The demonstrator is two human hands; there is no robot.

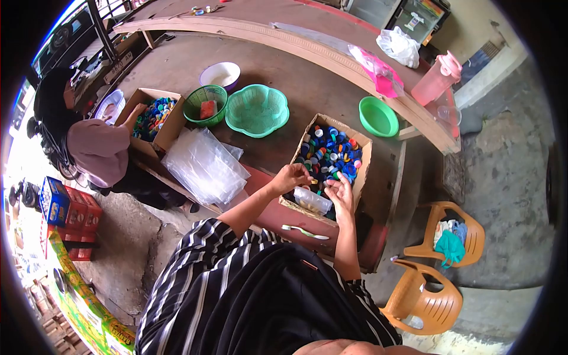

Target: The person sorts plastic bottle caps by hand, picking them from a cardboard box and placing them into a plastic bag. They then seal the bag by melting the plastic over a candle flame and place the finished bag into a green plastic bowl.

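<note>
A cardboard box (pixel 364 171) full of bottle caps (pixel 332 148) in blue, white, orange and other colours stands in front of me. Over its near left side is my left hand (pixel 291 178), its fingers curled with the tips together; what they hold, if anything, is too small to make out. My right hand (pixel 341 196) hovers at the near right part of the box, fingers apart and partly bent. Between the hands, at the box's near edge, lies a clear plastic container (pixel 312 200) with small pale things inside. A toothbrush (pixel 305 232) rests on the table edge close to me.
Clear plastic bags (pixel 204 167) lie to the left. Beyond are a green basket (pixel 257 111), a dark green basket (pixel 195 112), a white bowl (pixel 220 76) and a green basin (pixel 378 117). A person (pixel 97 142) reaches into another cap box (pixel 171 127). Orange chairs (pixel 423 296) stand right.
</note>
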